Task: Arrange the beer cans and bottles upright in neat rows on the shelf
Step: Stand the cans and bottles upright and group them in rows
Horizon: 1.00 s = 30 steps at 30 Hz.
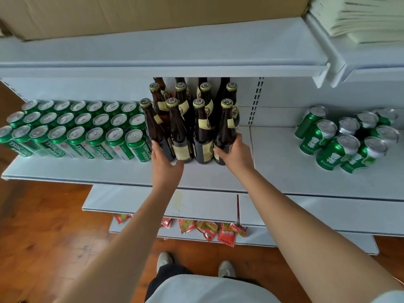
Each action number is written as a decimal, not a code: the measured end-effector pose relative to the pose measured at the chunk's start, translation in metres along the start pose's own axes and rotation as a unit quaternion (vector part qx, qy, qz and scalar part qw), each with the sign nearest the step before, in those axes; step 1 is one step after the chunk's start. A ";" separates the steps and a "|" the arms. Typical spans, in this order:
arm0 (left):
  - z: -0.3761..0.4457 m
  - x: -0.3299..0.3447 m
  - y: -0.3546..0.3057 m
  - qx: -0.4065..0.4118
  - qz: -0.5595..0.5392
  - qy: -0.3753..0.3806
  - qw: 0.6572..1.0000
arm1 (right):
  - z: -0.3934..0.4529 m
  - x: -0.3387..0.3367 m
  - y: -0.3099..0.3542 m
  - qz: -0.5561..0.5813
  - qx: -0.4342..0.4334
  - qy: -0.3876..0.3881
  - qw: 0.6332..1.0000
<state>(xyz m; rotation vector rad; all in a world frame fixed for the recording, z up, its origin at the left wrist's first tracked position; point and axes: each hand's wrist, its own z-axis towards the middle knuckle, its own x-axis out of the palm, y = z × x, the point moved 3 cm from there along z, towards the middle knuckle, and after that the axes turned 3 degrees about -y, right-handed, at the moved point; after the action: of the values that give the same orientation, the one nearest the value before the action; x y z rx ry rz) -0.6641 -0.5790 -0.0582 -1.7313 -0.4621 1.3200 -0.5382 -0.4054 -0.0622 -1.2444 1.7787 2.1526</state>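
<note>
Several brown beer bottles (202, 127) with gold caps stand upright in rows at the middle of the white shelf (284, 171). My left hand (165, 162) wraps the base of the front-left bottle (154, 130). My right hand (235, 150) grips the base of the front-right bottle (226, 130). To the left, green beer cans (72, 127) stand in three neat rows. On the right part of the shelf a loose cluster of green cans (347, 141) stands unevenly, some leaning.
An upper shelf (164, 62) overhangs the bottles, carrying a cardboard box (131, 14) and stacked paper (367, 18). Lower shelves jut out below, with red snack packets (209, 229) on the lowest. A wooden floor and my shoes (226, 268) show beneath.
</note>
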 end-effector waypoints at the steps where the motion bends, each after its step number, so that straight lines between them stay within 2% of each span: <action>1: -0.006 0.002 -0.001 -0.011 0.011 -0.003 1.000 | -0.001 -0.001 -0.001 -0.002 0.000 0.004 1.000; 4: -0.034 0.013 -0.001 -0.021 0.009 -0.016 1.000 | -0.007 -0.011 -0.004 -0.023 0.010 0.004 1.000; 10: -0.081 0.041 -0.008 0.028 -0.022 0.033 0.999 | -0.028 -0.046 -0.009 -0.042 0.010 -0.072 0.996; 14: -0.086 0.052 -0.022 0.051 -0.019 0.096 0.994 | -0.054 -0.076 -0.017 -0.047 0.017 -0.092 0.994; 17: -0.092 0.073 -0.049 0.091 -0.021 0.147 0.985 | -0.066 -0.116 -0.031 -0.060 0.022 -0.139 0.988; 22: -0.117 0.123 -0.090 0.146 -0.027 0.223 0.964 | -0.070 -0.176 -0.076 -0.064 0.031 -0.230 0.971; 27: -0.136 0.173 -0.117 0.168 -0.028 0.254 0.952 | -0.057 -0.223 -0.144 -0.091 0.039 -0.268 0.958; 30: -0.139 0.215 -0.144 0.219 0.001 0.236 0.947 | -0.034 -0.253 -0.187 -0.129 0.038 -0.255 0.958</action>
<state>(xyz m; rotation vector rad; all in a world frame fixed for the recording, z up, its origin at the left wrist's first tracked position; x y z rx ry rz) -0.4296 -0.4026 -0.0591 -1.5887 0.1034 0.8760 -0.2527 -0.2695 -0.0515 -0.7540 1.3848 1.9954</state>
